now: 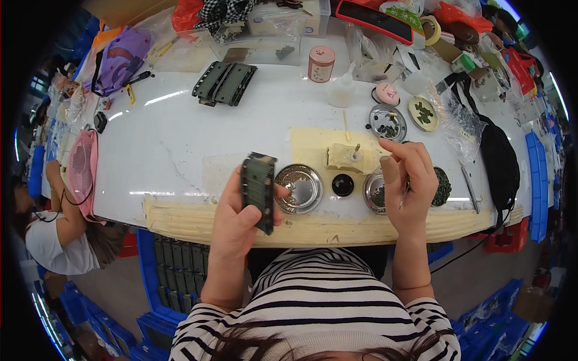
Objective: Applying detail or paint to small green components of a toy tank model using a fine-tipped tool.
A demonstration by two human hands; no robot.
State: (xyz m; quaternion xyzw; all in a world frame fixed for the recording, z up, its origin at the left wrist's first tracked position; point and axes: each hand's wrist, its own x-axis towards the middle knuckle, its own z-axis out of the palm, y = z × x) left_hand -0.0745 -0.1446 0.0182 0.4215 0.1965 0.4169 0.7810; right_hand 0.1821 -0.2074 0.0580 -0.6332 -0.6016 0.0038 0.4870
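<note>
Left hand [238,219] gripped dark green toothed part [259,191] upright; right hand [408,180] pinched something tiny, unidentifiable, over metal dish [374,194]. We judged steady part, slow approach best.

The person wears a black-and-white horizontally striped knit top [319,301], the stripes narrow and evenly spaced across the chest and shoulders. Its sleeves are pushed up or cut short, ending near the elbows, so both forearms are bare. The left hand [241,219] and the right hand [406,183] are bare too, with no gloves; rings or a watch cannot be made out, though the view is too small to be sure. Dark hair shows at the near edge.
</note>
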